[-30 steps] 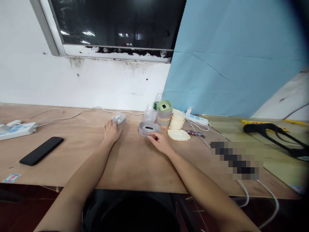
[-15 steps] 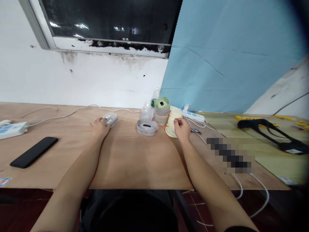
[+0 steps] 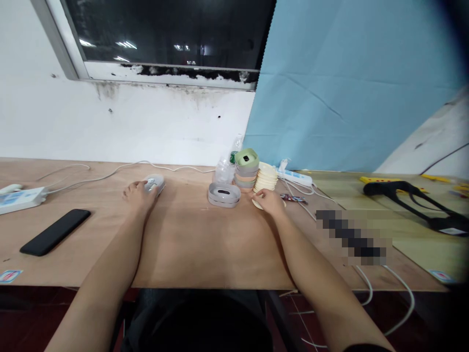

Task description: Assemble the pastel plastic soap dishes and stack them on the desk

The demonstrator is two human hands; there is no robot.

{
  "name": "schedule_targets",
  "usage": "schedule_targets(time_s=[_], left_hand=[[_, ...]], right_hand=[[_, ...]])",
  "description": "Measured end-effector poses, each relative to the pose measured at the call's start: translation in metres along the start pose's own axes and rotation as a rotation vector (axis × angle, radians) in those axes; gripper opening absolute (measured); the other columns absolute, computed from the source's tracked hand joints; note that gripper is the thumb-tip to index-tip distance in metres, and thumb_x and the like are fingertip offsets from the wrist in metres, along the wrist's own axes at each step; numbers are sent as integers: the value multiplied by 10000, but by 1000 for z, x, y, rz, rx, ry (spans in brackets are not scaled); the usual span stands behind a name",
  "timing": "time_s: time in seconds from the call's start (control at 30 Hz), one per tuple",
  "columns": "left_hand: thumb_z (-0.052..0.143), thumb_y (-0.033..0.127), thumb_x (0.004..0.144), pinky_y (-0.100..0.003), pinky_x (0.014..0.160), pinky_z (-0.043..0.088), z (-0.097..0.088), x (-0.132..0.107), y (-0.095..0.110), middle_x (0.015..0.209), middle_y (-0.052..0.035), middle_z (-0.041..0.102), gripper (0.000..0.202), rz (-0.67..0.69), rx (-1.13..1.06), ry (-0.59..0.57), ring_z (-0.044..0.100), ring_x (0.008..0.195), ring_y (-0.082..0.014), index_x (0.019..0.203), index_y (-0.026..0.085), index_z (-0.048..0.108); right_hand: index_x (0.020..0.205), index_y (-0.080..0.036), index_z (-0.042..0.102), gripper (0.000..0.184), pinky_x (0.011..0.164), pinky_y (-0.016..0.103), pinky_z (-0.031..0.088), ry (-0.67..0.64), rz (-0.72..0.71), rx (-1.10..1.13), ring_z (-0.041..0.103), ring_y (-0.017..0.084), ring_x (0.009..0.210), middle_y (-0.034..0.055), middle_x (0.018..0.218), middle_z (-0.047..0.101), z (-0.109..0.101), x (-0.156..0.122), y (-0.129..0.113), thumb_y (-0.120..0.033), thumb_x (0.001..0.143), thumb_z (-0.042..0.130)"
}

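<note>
At the left of the table, my left hand (image 3: 138,196) has its fingers curled round the near side of a grey oval dish (image 3: 160,180). Something shiny lies in or on this dish. My right hand (image 3: 271,201) is lowered to the table with thumb and fingers pinching the edge of a pale yellow disc (image 3: 257,205), mostly covered by the hand. Just behind it stands a stack of pale yellow discs (image 3: 266,175). Between my hands sit nested grey oval dishes (image 3: 224,199), beside a pile of grey and peach dishes topped by a green dish (image 3: 252,159).
Clear plastic cups (image 3: 223,171) and a bottle (image 3: 237,144) stand behind the dishes. A black phone (image 3: 54,231) and a white power strip (image 3: 24,199) lie at left. Cables, a small colourful packet (image 3: 294,198) and another power strip (image 3: 298,178) are at right, with a black strap-like frame (image 3: 414,203) beyond.
My left hand has moved left, and the grey dish with it. My right hand has come down and slightly left onto the front yellow disc, uncovering the colourful packet.
</note>
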State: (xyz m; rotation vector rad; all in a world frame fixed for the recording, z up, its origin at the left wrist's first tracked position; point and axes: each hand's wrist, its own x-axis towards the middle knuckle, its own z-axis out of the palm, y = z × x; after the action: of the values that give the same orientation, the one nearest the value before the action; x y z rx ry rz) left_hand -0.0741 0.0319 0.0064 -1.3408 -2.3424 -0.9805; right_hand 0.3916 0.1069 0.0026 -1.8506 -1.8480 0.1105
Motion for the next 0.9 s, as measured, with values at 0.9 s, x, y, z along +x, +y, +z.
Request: schedule_targets(time_s=[0.9], left_hand=[[349, 535, 926, -318, 794, 486, -14, -49, 68, 1062, -93, 665, 559, 599, -703, -288, 640, 874, -193, 1341, 169, 431]], right_hand=[[818, -238, 456, 293, 546, 278, 454, -386, -371, 1082, 586, 151, 539, -26, 648, 592, 23, -114, -136, -524, 877, 483]])
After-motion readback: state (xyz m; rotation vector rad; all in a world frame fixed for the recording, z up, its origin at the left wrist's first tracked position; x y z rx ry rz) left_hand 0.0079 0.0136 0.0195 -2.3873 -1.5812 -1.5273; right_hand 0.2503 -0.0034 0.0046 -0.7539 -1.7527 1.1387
